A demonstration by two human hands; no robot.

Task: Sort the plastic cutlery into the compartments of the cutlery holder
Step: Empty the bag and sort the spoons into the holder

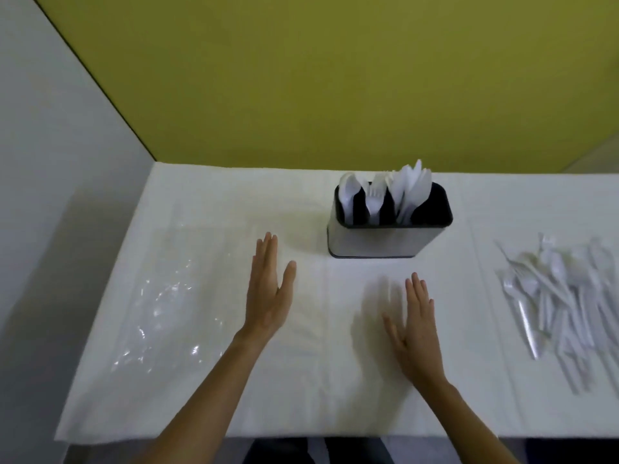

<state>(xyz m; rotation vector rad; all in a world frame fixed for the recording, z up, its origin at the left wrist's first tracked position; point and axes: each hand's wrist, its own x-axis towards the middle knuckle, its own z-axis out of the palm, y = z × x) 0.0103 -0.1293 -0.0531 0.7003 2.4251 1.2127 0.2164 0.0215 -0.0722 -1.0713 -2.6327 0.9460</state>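
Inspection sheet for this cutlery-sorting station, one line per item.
Surface: table under a white cover, creased.
Job's things: cutlery holder upright at the back, spoons left, forks middle, knives right; loose cutlery pile on the table's right side, blurred.
Clutter: clear plastic sheet lying at left.
Grippers: left hand and right hand flat, fingers straight, holding nothing, in front of the holder.
Cables: nothing seen.
Surroundings: olive wall behind, pale wall at left.
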